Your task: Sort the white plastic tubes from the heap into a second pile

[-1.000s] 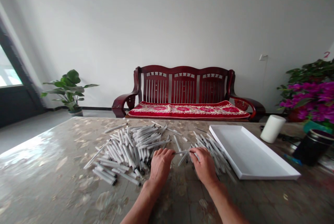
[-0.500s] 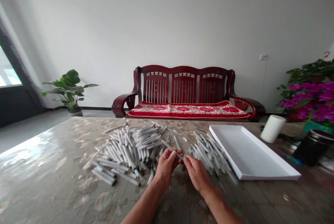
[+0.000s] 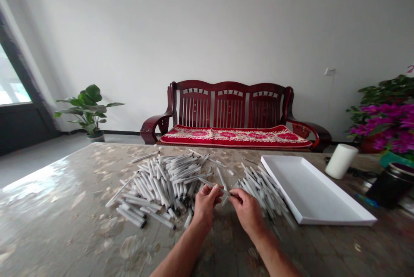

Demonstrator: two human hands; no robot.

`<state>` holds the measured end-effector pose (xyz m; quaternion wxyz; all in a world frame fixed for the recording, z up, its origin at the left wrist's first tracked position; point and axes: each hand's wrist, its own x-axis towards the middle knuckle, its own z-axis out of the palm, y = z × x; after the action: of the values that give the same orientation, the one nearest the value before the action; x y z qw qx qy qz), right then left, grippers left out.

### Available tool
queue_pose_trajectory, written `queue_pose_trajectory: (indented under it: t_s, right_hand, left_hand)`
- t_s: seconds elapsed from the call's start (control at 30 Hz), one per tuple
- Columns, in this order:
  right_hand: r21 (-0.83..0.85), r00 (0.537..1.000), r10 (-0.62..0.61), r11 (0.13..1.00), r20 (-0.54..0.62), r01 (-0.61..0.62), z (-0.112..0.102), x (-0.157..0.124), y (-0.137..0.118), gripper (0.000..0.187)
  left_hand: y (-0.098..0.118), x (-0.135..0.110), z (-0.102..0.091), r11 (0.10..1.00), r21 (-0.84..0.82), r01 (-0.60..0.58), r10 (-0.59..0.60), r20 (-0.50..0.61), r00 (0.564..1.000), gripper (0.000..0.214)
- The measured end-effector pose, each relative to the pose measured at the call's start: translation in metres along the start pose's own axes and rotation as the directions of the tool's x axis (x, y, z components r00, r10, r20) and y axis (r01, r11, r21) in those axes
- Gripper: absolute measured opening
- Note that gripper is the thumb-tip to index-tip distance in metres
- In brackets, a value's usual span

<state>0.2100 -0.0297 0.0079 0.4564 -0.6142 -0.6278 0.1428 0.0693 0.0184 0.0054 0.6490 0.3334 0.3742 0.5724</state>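
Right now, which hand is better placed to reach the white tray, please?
Probably the right hand: though both hands are at one pen, it is nearer the white tray; the left hand is beside the larger pile.

just the one cam here, worn on my head, looking forward and a bit down over the surface (image 3: 80,234), my left hand (image 3: 206,203) and right hand (image 3: 247,209) close in at lower centre, dark red settee (image 3: 230,107) facing it from farther back, wall (image 3: 129,31) behind filling most of the top
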Motion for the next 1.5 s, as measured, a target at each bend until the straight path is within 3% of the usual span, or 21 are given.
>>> queue_pose_trajectory:
  t_s: [0.2,0.37,0.47,0.57,0.77,0.93,1.1,1.2,1.33,1.5]
  right_hand:
    - [0.044,0.998,0.043,0.998,0.052,-0.045,-0.0019,0.0021,0.0062,0.040]
    - [0.111,0.999,0.021,0.994,-0.035,-0.017,-0.0014,0.0034,0.0065,0.021]
    - [0.146,0.998,0.030,0.989,-0.059,-0.021,-0.0033,0.0035,0.0056,0.030]
    - [0.079,0.998,0.067,0.995,-0.008,-0.066,-0.0039,0.0039,0.0066,0.038]
    - [0.150,0.997,0.055,0.988,-0.048,-0.048,-0.0036,0.0051,0.0072,0.024]
    - [0.095,0.994,0.110,0.989,0.022,-0.112,-0.0032,0.0045,0.0086,0.042]
    - [0.159,0.998,0.063,0.986,-0.027,-0.058,-0.0016,0.0051,0.0084,0.023]
    - [0.202,0.998,0.044,0.979,-0.050,-0.033,-0.0037,0.0051,0.0061,0.027]
    - [0.102,0.997,0.079,0.992,0.001,-0.078,-0.0056,0.0052,0.0061,0.039]
    - [0.130,0.997,0.071,0.989,-0.039,-0.065,-0.0037,0.0060,0.0079,0.024]
  left_hand:
    - [0.0019,-0.0003,-0.0008,0.998,-0.048,0.046,-0.047,-0.004,0.999,0.053]
    - [-0.0007,-0.0008,-0.0010,0.997,-0.068,0.044,-0.044,-0.005,0.999,0.054]
    - [-0.0026,-0.0011,0.0001,0.995,-0.082,0.050,-0.051,-0.005,0.999,0.054]
    - [-0.0037,-0.0009,0.0012,0.997,-0.063,0.044,-0.044,0.004,0.999,0.053]
    - [-0.0053,0.0023,0.0010,0.996,0.072,-0.052,0.052,0.002,0.999,0.048]
    - [-0.0056,0.0038,0.0003,0.992,0.087,-0.088,0.090,-0.013,0.996,0.045]
    - [-0.0027,0.0041,0.0016,0.992,0.062,-0.110,0.112,-0.032,0.993,0.043]
    - [-0.0023,0.0039,0.0022,0.994,0.048,-0.101,0.103,-0.043,0.994,0.043]
    - [-0.0046,0.0045,0.0021,0.994,0.040,-0.098,0.100,-0.037,0.994,0.042]
    - [-0.0072,0.0057,0.0020,0.993,0.020,-0.115,0.115,-0.045,0.992,0.041]
